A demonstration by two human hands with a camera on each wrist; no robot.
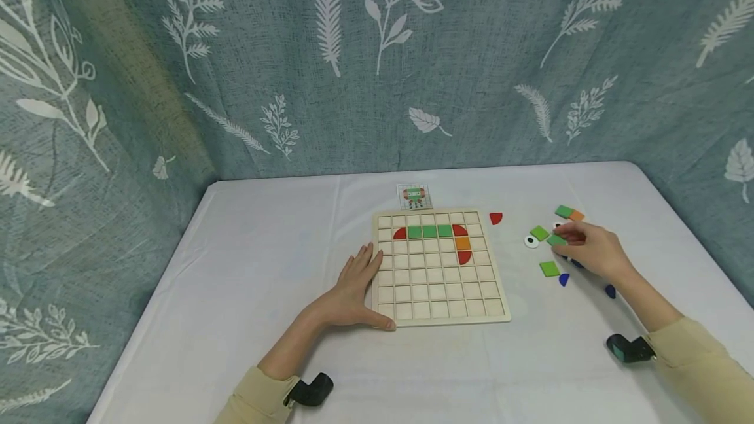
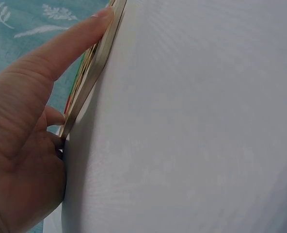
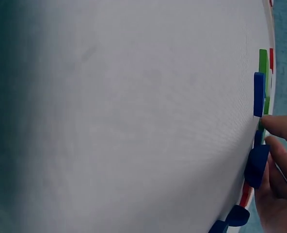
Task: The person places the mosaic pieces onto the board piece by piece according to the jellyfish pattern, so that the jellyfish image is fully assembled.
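Note:
My left hand lies along the left edge of a wooden grid board, fingers extended and thumb at its lower left corner. In the left wrist view, the thumb touches the board's side. On the board, three green squares form a row between red quarter-circles, with an orange square and another red piece down the right. Among loose pieces, my right hand pinches a green square tile between thumb and fingers.
Behind the board lies a pattern card. Loose at the right are a red piece, a round eye piece, light green squares, an orange piece and blue pieces. A white cloth covers the table.

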